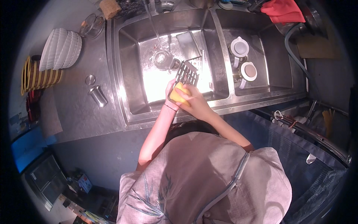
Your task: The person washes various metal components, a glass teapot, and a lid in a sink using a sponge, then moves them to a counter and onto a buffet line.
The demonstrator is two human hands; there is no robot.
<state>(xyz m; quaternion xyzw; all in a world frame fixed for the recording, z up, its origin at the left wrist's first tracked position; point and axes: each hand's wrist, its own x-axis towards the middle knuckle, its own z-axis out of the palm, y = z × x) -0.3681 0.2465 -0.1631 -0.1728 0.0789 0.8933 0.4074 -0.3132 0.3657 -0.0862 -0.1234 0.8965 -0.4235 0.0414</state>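
Over the near edge of the left sink basin [131, 84], my left hand [169, 91] holds a dark slotted rack or grate [188, 72]. A yellow sponge [179, 93] is gripped in my right hand [195, 102], pressed against the near end of the slotted piece. Beyond my hands, water runs from the faucet [152, 21] onto a clear round vessel [163, 59] in the basin. A rectangular metal tray or lid [188, 44] lies at the basin's back right. The slotted piece's lower end is hidden by my hands.
Two white-lidded jugs [239, 48] [249, 71] stand in the right basin. Left of the sink, a metal cylinder [98, 96] and small round metal piece [90, 79] lie on the counter, near stacked white bowls [61, 49]. Red cloth [284, 11] hangs at back right.
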